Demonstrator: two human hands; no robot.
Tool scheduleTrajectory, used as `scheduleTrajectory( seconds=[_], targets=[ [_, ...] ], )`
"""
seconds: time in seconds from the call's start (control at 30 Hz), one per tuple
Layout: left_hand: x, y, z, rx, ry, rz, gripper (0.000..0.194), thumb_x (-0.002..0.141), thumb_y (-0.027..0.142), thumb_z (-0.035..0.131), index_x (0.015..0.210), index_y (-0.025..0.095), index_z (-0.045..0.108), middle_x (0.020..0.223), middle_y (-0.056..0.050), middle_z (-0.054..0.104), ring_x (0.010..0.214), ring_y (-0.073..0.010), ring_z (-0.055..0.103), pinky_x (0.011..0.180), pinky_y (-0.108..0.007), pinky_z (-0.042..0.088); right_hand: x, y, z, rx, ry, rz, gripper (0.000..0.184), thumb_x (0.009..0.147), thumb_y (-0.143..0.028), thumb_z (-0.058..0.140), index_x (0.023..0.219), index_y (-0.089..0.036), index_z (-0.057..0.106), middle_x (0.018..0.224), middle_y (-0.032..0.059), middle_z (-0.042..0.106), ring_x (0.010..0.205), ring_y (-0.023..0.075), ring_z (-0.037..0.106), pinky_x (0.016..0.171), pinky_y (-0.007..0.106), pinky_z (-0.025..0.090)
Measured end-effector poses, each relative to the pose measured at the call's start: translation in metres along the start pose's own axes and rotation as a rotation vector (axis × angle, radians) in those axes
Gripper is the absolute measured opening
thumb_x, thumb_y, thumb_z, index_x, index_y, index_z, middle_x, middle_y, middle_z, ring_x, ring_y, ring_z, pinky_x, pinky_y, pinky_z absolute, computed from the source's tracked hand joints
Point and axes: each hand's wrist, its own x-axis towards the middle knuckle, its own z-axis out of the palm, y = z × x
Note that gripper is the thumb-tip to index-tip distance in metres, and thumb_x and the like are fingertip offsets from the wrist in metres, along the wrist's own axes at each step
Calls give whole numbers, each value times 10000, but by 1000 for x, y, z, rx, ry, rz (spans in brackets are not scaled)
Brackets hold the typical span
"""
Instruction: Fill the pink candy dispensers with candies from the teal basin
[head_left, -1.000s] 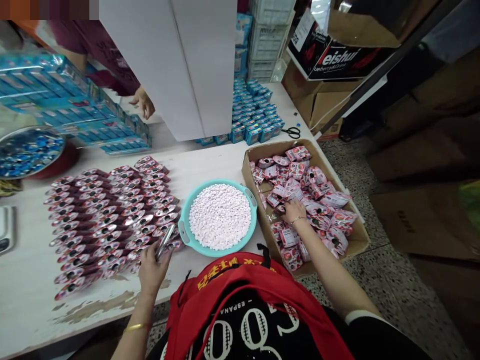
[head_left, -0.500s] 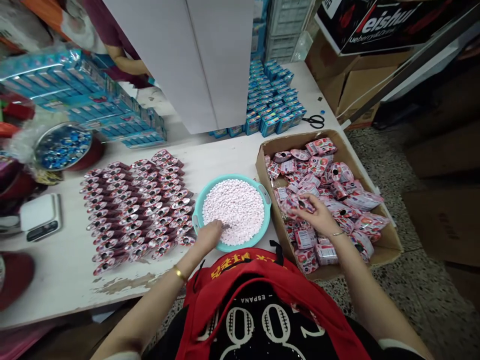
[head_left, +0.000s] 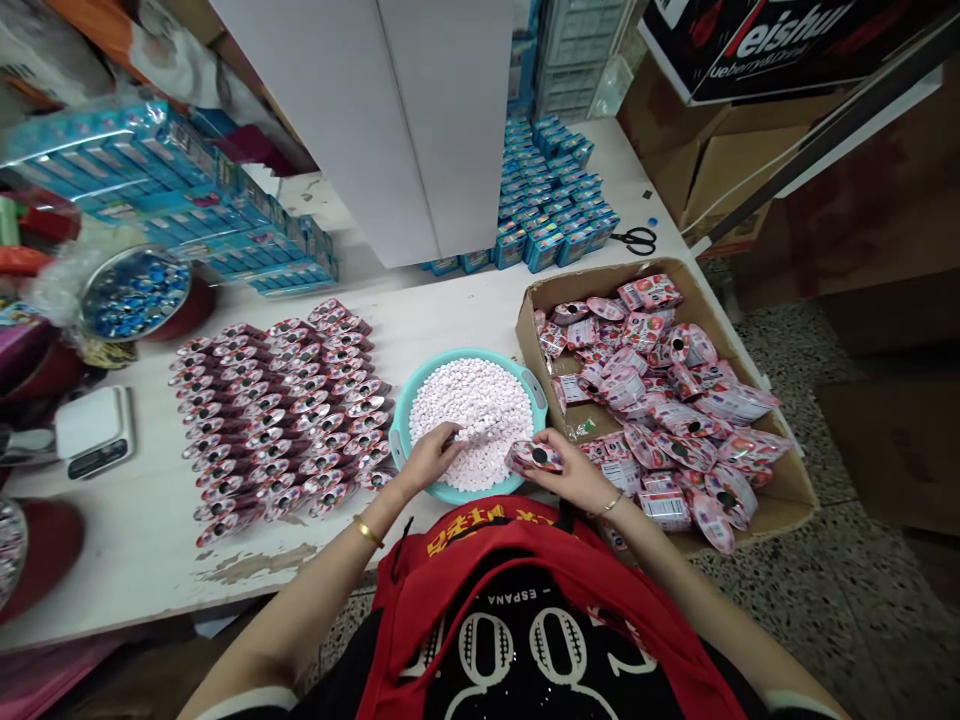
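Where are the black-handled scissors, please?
In the head view, the black-handled scissors lie on the white table, right of the blue packets, just beyond the cardboard box.

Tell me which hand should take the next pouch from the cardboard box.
Right, I'd judge: the right hand sits next to the cardboard box, though it holds a pouch. The left hand is farther off, down in the pink candies in the teal tray.

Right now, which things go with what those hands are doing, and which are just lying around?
In use:
left hand in the pink candies in the teal basin
right hand holding a pink foil packet
cardboard box of packets
rows of packets

Lying around:
black scissors
digital scale
stacked blue boxes
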Motion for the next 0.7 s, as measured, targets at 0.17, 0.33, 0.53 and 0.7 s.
scheduleTrajectory(
  seconds=[0.17,0.33,0.53,0.7],
  targets=[
    [-17,26,-57,78,-52,119,293,917,406,472,1102,202,572,1002,-67,655,900,-179,608,800,-313,477,38,5,21,-408,113,-98,224,803,-205,566,1020,-192,511,960,59,634,873,193,584,772,287,439],
    [-12,61,-79,347,-190,128,270,942,382,416,1069,204,574,1008,-76,653,930,-205,620,783,-320,480,61,-4,37,-637,62,-146,296,790,-133,562,1076,-181,504,1050,88,625,989,216,569,854,309,415],
    [1,119,-81,727,-285,8,189,922,257,416,969,168,577,904,-95,643,797,-226,635,655,-321,469,63,-10,43,-775,-2,-137,287,820,-175,567,1103,-188,513,1094,101,621,1031,236,554,871,330,400],
    [9,140,-85,786,-278,55,213,877,105,387,943,158,583,875,-102,634,791,-227,631,653,-318,468,65,-1,43,-699,26,-122,302,819,-173,567,1115,-185,508,1097,95,617,1032,226,550,900,336,398]
  ],
)
